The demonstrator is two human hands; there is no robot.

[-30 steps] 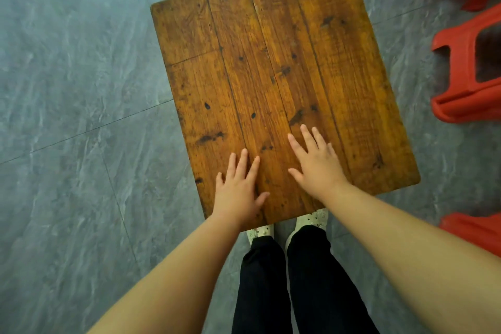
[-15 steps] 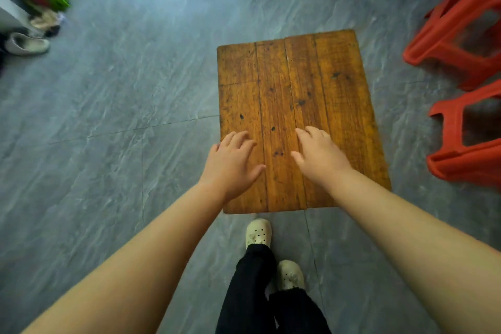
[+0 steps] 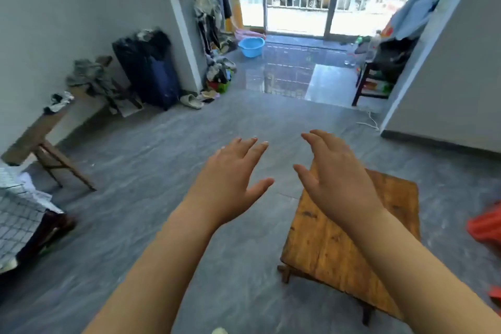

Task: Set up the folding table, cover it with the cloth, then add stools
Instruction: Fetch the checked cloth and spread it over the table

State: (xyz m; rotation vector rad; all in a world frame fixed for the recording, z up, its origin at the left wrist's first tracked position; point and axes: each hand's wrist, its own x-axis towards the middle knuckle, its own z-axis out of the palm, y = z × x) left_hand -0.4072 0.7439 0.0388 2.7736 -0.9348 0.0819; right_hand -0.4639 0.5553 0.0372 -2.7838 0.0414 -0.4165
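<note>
The small wooden folding table [image 3: 328, 249] stands on its legs on the grey tile floor at the lower right. My left hand [image 3: 230, 179] hovers in the air to the left of the table, fingers apart, holding nothing. My right hand [image 3: 336, 179] is raised above the table's far part, open and empty. A white checked cloth [image 3: 19, 214] lies on a dark piece of furniture at the left edge. Red plastic stools [image 3: 486, 225] show partly at the right edge.
A wooden bench [image 3: 40, 130] with clothes on it runs along the left wall, with a dark suitcase [image 3: 151, 73] behind it. Shoes and clutter lie by the wall corner. A blue basin [image 3: 251, 46] sits near the barred glass door. A wall corner [image 3: 433, 76] stands at right.
Both hands have lifted off the tabletop and now hang open in the air. The view has swung up from the table to the room; the table sits lower right.
</note>
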